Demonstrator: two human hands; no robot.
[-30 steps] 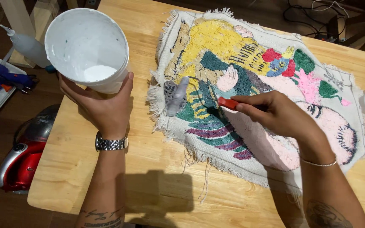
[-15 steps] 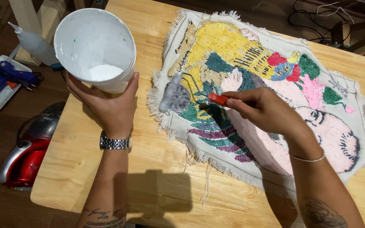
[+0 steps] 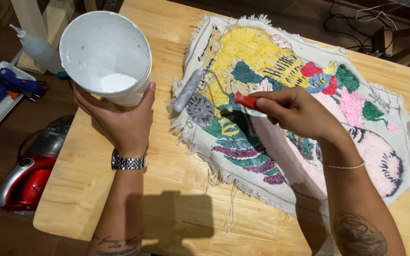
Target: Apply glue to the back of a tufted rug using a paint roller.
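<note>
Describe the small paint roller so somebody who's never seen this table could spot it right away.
Start at the wooden table and find the colourful fringed rug piece lying on it. At that cloth's left edge, beside the white bucket, lies a small roller with a whitish-grey sleeve. Its red handle is in the right hand, the only tool touching the cloth.

You work under warm, fairly bright light from above and behind you: your head and shoulders throw a dark shadow on the pale wooden desk [image 3: 119, 199] by your forearms. The white plastic bucket [image 3: 105, 57] gleams without harsh glare. The floor at left stays dim. Focus is sharp throughout.
</note>
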